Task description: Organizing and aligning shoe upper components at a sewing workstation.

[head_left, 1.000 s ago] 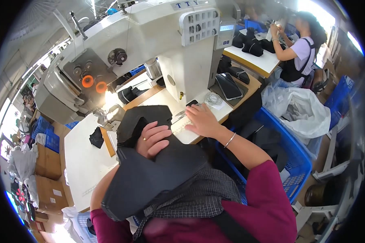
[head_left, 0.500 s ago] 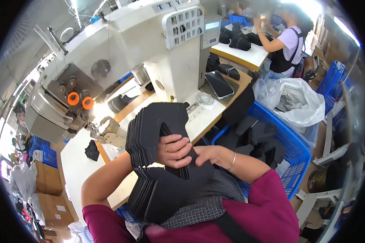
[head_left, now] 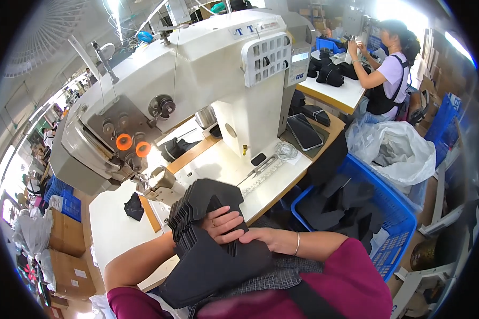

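A thick stack of flat black cut panels [head_left: 207, 271], notched and angular in outline, is held against my lap over a dark checked cloth [head_left: 271, 278]. My left hand [head_left: 223, 224] reaches round from behind the stack, its fingers curled over the panels at the middle opening; a ring shows on one finger. Beside it, my right hand [head_left: 258, 237] presses on the stack's right side, thumb toward the left fingers. Its other fingers are hidden. The layered edges fan out on the stack's left side.
A white sewing machine [head_left: 197, 64] stands in front, on a white table [head_left: 109, 212] bearing a black scrap [head_left: 134, 206]. A phone [head_left: 304, 132] lies right of it. A blue crate [head_left: 394, 234] holds black pieces, near a white bag [head_left: 399, 154]. A co-worker [head_left: 391, 80] sits farther back.
The stack's upper part has tipped and bent toward me, and its middle opening has narrowed. Both hands stay on it. The whole view has shifted, showing more of the machine.
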### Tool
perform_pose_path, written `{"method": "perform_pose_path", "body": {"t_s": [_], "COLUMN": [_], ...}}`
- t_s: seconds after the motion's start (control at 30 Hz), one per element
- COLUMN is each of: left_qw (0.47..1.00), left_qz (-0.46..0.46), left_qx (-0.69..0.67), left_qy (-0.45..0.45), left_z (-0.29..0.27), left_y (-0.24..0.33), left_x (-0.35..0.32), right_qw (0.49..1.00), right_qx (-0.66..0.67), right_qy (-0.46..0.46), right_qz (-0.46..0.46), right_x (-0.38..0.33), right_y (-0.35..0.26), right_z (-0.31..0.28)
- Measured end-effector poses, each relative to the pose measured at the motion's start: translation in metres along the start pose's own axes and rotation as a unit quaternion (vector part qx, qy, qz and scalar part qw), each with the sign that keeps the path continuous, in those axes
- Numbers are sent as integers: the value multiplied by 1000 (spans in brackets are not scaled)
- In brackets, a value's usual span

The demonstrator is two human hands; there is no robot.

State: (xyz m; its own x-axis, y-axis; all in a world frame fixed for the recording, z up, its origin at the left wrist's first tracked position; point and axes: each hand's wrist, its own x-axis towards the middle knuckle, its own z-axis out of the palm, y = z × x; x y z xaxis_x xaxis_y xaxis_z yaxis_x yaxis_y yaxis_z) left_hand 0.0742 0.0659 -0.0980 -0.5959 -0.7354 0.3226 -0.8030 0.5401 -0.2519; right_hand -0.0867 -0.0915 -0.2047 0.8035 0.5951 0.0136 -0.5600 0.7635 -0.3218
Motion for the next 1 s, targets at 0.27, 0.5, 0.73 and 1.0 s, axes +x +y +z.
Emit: {"method": "perform_pose_path", "body": {"t_s": [0.27, 0.5, 0.73, 1.0], "left_qw": [962, 893, 336, 414], "left_qz": [-169, -375, -483, -575], "left_qx": [128, -245, -783, -659], "left_qy": [172, -36, 200, 252], "left_z": [49, 17, -26, -21], "left_y": [-9, 0, 38, 41], "left_x": [-48, -96, -118, -115], "right_qw": [977, 930, 897, 911], "right_qx": [-204, -333, -368, -317], "right_qy": [43, 141, 241, 261], "right_qz": [-46, -58, -45, 34], "right_x": [-21, -33, 29, 65], "right_y": [-69, -125, -144, -161], "right_z": [80, 104, 59, 57]}}
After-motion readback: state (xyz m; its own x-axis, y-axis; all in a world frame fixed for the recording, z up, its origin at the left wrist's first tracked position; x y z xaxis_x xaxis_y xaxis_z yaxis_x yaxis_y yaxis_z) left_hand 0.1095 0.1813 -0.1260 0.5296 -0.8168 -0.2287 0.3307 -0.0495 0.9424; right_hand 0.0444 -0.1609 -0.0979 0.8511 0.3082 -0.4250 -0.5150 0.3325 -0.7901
